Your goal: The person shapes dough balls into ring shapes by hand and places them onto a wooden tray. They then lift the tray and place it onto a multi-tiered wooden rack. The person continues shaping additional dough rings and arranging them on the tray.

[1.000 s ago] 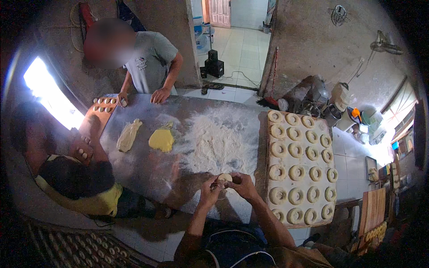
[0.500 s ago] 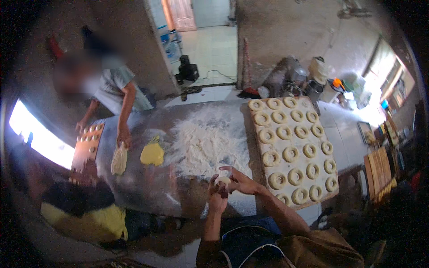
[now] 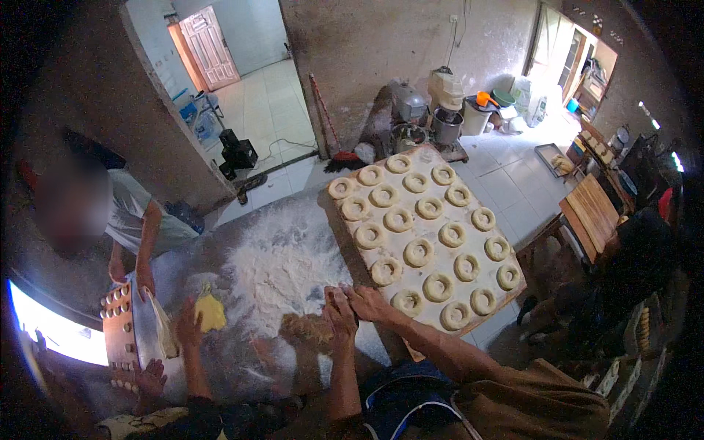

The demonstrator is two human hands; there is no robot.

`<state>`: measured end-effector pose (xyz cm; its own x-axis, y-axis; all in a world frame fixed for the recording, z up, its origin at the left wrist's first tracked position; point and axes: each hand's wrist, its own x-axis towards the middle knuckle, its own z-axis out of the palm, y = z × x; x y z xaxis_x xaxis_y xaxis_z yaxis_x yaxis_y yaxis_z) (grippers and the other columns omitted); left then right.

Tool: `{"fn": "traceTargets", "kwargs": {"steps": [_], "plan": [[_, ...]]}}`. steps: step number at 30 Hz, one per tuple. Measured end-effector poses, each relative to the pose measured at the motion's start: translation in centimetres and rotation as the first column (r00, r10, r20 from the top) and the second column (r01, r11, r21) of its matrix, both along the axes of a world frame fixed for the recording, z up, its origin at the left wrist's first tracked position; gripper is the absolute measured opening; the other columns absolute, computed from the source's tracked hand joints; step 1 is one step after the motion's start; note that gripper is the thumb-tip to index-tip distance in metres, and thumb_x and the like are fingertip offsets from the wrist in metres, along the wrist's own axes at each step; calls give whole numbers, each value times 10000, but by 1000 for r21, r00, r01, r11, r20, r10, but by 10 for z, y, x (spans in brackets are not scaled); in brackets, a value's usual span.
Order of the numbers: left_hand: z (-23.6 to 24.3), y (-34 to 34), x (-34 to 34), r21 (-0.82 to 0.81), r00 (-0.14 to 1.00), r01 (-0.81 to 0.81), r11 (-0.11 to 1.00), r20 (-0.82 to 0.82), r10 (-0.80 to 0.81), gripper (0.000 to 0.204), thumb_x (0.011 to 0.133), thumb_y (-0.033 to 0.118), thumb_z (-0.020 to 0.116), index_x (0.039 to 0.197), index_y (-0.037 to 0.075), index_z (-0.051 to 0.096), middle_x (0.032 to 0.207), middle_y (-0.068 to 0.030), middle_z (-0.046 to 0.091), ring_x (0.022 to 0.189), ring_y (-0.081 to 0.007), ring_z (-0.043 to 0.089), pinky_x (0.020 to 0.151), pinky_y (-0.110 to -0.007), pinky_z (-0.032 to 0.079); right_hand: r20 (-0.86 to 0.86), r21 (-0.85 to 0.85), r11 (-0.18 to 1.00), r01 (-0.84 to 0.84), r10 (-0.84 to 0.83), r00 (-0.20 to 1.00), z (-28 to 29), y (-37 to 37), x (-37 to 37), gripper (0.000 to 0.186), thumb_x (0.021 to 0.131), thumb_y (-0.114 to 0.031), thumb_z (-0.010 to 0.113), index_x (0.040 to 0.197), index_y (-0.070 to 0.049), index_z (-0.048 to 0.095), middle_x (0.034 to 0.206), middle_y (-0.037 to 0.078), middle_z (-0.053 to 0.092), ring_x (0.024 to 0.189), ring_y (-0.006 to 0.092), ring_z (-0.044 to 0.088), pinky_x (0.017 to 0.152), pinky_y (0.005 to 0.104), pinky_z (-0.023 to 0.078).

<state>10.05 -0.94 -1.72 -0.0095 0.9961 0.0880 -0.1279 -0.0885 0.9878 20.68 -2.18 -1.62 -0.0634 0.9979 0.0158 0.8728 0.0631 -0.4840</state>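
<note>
My left hand (image 3: 339,315) and my right hand (image 3: 372,303) are closed together, fingers bent and touching, over the table's near edge beside a large board. The small pale dough piece between them is hidden by my fingers. Rows of ring-shaped dough pieces (image 3: 419,252) lie on the flour-dusted board (image 3: 394,243) to the right of my hands. Just beyond my left hand, a wide patch of white flour (image 3: 282,268) covers the tabletop.
At left, a person (image 3: 139,213) holds a stretched dough strip (image 3: 164,326). Another person's hand (image 3: 189,326) touches a yellow soft mass (image 3: 210,312). A narrow board (image 3: 117,328) carries small dough pieces. Mixers (image 3: 408,103) stand by the far wall; a wooden board (image 3: 589,216) is at right.
The view has swung right. My hands, earlier cupped around a visible pale dough ball, have closed together next to the large board. The near-left person's hand has reached the yellow mass.
</note>
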Motion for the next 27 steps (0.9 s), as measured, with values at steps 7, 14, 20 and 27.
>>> {"fn": "traceTargets", "kwargs": {"steps": [7, 14, 20, 27], "plan": [[6, 46, 65, -592, 813, -130, 795, 396, 428, 324, 922, 326, 420, 705, 91, 375, 665, 6, 376, 642, -131, 397, 574, -286, 358, -648, -285, 944, 164, -316, 693, 47, 14, 45, 536, 946, -385, 400, 636, 32, 533, 561, 73, 522, 534, 182, 480, 507, 362, 378], [-8, 71, 106, -181, 925, 165, 970, 369, -88, 394, 936, 418, 356, 876, 59, 508, 740, -24, 501, 741, -154, 541, 612, -300, 440, -428, 370, 922, 113, 61, 902, 24, 39, 120, 353, 872, -214, 477, 603, 14, 452, 526, 165, 470, 488, 342, 445, 451, 431, 327], [-40, 112, 188, -172, 896, 75, 982, 444, 10, 361, 952, 352, 359, 1049, 31, 493, 963, -65, 510, 884, -180, 531, 768, -311, 436, -499, 397, 901, 173, 53, 865, 11, 70, 190, 275, 851, -172, 445, 682, 44, 463, 566, 205, 463, 548, 404, 479, 491, 466, 371], [-74, 159, 263, -299, 628, 427, 853, 777, -42, 331, 962, 317, 360, 966, 17, 500, 932, -93, 551, 784, -205, 513, 728, -354, 412, -175, 393, 911, 126, -61, 983, 16, 98, 272, 218, 872, -178, 422, 826, 22, 495, 554, 198, 490, 495, 389, 474, 466, 455, 377]]}}
